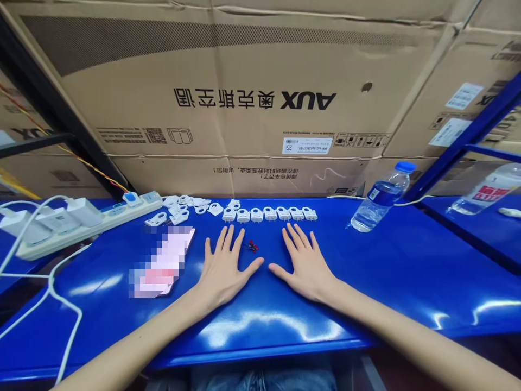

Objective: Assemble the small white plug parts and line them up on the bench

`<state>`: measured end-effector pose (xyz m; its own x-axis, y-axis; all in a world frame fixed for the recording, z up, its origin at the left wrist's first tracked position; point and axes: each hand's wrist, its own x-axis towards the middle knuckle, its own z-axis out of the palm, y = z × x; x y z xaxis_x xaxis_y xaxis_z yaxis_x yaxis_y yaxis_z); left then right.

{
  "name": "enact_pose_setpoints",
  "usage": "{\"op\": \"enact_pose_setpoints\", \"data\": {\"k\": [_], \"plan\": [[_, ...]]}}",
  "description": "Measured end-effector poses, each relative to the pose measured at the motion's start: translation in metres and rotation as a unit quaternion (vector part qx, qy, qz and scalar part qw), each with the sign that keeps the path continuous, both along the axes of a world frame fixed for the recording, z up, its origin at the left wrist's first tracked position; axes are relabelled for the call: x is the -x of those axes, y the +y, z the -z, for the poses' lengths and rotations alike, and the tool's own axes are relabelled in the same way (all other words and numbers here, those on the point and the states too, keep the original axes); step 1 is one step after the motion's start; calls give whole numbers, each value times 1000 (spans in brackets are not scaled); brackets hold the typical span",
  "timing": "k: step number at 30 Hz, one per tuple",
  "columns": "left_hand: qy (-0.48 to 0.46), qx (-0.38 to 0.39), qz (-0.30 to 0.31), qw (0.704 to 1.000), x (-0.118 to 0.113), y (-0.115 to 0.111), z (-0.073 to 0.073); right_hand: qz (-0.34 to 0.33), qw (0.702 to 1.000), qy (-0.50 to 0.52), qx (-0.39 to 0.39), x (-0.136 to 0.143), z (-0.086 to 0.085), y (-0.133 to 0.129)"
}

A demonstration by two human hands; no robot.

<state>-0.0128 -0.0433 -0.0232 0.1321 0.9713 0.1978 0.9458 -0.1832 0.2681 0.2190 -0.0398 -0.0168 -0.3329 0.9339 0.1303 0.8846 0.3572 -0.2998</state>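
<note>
My left hand lies palm down on the blue table, fingers spread, holding nothing. Mirroring it, my right hand is also flat with its fingers apart. Between the hands, nearer the left index finger, is a small cluster of red-headed pieces with thin dark parts, too small to name surely. Just beyond the fingertips runs a row of white plugs with ring handles, prongs toward me. A loose heap of similar white ring-handled pieces lies farther left.
A blurred-out pink flat object lies left of my left hand. At far left, a white power strip holds chargers with white cables. A capped water bottle stands at right. Large cardboard boxes wall off the back.
</note>
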Motion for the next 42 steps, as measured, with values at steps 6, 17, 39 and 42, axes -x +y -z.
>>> {"op": "enact_pose_setpoints", "data": {"k": [6,17,39,42], "plan": [[4,5,14,1000,1,2,2,0,1000,-1,12,-1,5,1],[-44,1,10,999,1,1,-1,-1,999,40,19,-1,2,2],[-677,52,-35,733,-7,11,-24,46,652,704,277,4,-22,14],[-745,94,-67,657,-7,13,-28,56,622,715,314,8,-25,12]]}}
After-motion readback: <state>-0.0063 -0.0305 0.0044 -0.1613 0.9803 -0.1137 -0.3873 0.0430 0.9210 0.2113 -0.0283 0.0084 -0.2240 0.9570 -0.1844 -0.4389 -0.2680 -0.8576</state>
